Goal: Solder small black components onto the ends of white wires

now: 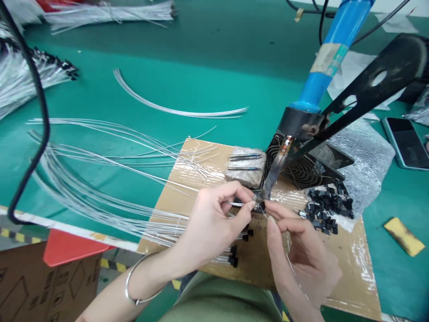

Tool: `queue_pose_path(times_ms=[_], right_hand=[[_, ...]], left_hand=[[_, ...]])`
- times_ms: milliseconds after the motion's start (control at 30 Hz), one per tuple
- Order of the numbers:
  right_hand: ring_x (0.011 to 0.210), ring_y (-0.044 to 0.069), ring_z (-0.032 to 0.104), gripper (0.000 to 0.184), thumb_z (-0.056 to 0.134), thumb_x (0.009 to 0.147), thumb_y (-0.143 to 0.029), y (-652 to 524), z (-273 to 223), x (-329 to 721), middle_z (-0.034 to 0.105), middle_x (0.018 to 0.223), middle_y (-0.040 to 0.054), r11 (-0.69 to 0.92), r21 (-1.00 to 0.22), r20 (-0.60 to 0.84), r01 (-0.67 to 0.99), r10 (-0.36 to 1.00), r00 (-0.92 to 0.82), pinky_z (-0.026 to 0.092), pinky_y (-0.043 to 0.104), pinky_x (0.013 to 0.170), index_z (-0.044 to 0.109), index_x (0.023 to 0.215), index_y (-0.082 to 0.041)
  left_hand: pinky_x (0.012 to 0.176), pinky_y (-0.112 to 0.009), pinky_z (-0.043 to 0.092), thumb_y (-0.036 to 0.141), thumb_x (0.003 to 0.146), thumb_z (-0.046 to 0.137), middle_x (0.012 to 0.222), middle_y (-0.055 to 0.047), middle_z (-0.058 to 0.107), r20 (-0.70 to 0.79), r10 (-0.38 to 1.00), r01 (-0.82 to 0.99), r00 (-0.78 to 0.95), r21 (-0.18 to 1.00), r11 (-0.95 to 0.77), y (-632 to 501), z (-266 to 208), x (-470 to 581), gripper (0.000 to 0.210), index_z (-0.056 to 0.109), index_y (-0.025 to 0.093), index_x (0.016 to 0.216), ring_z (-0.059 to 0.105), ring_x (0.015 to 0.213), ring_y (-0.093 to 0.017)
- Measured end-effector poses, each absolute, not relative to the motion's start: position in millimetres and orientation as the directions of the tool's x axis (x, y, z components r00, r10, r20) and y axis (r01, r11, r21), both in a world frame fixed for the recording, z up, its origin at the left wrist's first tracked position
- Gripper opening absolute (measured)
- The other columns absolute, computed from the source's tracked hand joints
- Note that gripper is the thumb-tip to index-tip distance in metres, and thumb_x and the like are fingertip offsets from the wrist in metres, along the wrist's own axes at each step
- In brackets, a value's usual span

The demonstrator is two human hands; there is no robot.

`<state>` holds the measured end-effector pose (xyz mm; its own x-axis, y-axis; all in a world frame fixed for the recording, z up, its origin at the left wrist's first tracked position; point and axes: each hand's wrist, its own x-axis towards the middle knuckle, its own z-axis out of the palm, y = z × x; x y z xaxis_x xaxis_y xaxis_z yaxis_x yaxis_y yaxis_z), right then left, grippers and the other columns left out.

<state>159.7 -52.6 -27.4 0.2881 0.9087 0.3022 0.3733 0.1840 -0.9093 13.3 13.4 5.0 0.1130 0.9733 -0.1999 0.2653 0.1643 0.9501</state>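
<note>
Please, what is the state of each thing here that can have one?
Left hand: closed, pinching a slim wire
Right hand: closed, pinching a thin strand
Soldering iron: in black bracket, tip down
Black fan: running or not, cannot tell
Phone: face up, screen dark
Yellow sponge: stained dark
Black connectors: loosely piled

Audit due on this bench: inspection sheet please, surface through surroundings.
Surface: green mat, cardboard sheet on it.
Job's things: blue-handled soldering iron, tip down by both hands; loose pale wires; heap of small black parts.
Clutter: phone and yellow sponge at right.
Hands: left hand pinches a thin pale wire near the tip; right hand holds a thin strand.
Cables: black cable loops over the left side; more at top right.
Surroundings: cardboard box below the left table edge.
</note>
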Motion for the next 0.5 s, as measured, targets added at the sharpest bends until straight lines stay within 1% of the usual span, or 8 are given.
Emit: queue_pose_path(times_ms=[300,500], right_hand=[[0.1,0.025,0.085,0.012,0.075,0.097,-0.017,-52.6,-26.4,160.1,0.085,0.114,0.012,0.189,-0.903,0.312,0.385,0.905,0.288,0.069,0.036,0.091,0.069,0.088,-0.022],[0.1,0.024,0.084,0.012,0.075,0.097,-0.016,-52.3,-26.3,159.4,0.085,0.114,0.0101,0.19,-0.899,0.318,0.395,0.902,0.291,0.068,0.034,0.092,0.07,0.088,-0.022]], left_hand=[[0.054,-0.028,0.039,0.025,0.082,0.067,0.082,-0.01,0.078,-0.187,0.976,0.264,0.113,0.953,0.152,11.3,5.6,13.4,0.012,0.072,0.017,0.075,0.069,0.07,-0.02],[0.054,-0.028,0.039,0.026,0.082,0.066,0.08,-0.01,0.077,-0.191,0.973,0.248,0.126,0.956,0.156,12.7,6.0,14.5,0.012,0.071,0.017,0.075,0.069,0.07,-0.021]])
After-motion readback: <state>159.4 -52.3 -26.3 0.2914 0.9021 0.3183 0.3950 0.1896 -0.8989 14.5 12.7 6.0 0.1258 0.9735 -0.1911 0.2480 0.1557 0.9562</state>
